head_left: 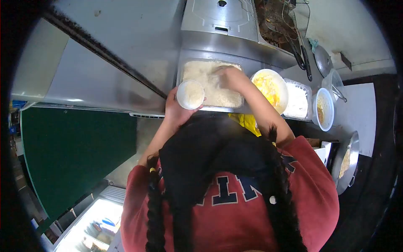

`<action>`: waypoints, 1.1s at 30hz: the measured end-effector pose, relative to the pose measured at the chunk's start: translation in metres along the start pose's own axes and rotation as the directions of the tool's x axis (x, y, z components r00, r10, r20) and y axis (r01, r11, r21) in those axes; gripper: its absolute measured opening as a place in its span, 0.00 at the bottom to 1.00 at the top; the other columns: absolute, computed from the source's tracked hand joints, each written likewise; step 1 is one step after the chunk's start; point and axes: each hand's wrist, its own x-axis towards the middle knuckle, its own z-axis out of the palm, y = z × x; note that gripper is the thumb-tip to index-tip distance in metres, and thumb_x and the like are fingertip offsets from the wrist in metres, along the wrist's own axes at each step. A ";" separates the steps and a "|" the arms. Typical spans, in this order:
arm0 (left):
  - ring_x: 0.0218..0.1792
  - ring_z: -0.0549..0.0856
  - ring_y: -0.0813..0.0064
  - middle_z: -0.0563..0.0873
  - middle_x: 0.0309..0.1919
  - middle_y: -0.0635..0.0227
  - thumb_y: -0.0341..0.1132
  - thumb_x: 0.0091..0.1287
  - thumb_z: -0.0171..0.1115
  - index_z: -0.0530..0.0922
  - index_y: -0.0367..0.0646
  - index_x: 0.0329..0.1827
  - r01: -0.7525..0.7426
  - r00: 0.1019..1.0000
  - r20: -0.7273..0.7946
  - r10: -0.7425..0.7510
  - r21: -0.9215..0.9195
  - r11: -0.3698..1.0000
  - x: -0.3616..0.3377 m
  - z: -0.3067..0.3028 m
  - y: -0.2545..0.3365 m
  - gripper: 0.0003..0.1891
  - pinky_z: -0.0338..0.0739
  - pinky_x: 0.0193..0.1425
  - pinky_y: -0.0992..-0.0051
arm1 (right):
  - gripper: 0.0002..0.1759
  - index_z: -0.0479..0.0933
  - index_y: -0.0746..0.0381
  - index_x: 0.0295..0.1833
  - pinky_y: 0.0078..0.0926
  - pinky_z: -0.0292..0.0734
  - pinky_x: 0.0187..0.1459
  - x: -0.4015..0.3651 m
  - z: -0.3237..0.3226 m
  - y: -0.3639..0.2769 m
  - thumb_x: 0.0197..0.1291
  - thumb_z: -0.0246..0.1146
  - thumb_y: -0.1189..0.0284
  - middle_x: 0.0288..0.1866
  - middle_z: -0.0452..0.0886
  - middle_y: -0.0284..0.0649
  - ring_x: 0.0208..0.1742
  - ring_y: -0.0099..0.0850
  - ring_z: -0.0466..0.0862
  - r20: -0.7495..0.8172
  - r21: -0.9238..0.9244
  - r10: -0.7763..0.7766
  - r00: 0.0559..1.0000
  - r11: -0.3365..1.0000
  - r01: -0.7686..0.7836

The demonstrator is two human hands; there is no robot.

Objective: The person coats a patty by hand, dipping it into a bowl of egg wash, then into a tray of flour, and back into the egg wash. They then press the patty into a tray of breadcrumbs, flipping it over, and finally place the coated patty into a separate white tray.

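Observation:
My left hand (178, 112) is wrapped round a small white bowl (183, 102) that has pale crumbs inside. It holds the bowl over the near left corner of a rectangular metal tray (242, 100), which contains a layer of pale breadcrumbs (224, 98). Over the tray's upper right part, my right hand (230, 78) reaches down into the crumbs. Its fingers are blurred and partly hidden, so I cannot see whether they grip anything. Just right of that forearm stands a white bowl (283, 101) of yellow egg-like mixture.
A clear container of white powder (297, 100) and a white tub (328, 121) stand further right. Behind the tray is a lidded metal fryer (218, 19), with black-handled wire baskets (305, 59) beside it. A large metal pan (354, 153) sits at the right; a metal wall (138, 50) borders the left.

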 end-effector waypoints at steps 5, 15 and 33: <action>0.61 0.79 0.42 0.78 0.65 0.50 0.56 0.73 0.38 0.69 0.41 0.71 -0.021 0.999 -0.035 0.021 0.010 1.000 0.000 -0.001 0.000 0.33 0.73 0.62 0.48 | 0.33 0.84 0.52 0.58 0.36 0.74 0.64 0.002 0.027 0.019 0.38 0.74 0.77 0.63 0.79 0.50 0.63 0.46 0.79 0.020 -0.053 -0.195 0.981 0.979 0.196; 0.61 0.80 0.45 0.80 0.63 0.51 0.58 0.72 0.41 0.70 0.44 0.70 0.008 1.000 0.019 -0.008 0.016 1.000 0.004 -0.005 -0.001 0.33 0.74 0.61 0.49 | 0.25 0.83 0.57 0.58 0.43 0.78 0.57 0.007 -0.021 -0.008 0.53 0.70 0.63 0.49 0.86 0.53 0.52 0.49 0.85 0.053 0.033 0.288 0.956 0.956 -0.290; 0.60 0.81 0.46 0.80 0.62 0.49 0.57 0.74 0.36 0.69 0.40 0.71 0.032 0.999 -0.033 -0.031 0.030 0.999 0.006 0.005 -0.001 0.34 0.78 0.57 0.53 | 0.23 0.79 0.62 0.57 0.33 0.78 0.56 0.007 0.052 0.023 0.55 0.69 0.69 0.53 0.84 0.52 0.55 0.47 0.83 -0.138 0.589 0.368 0.919 0.777 -0.223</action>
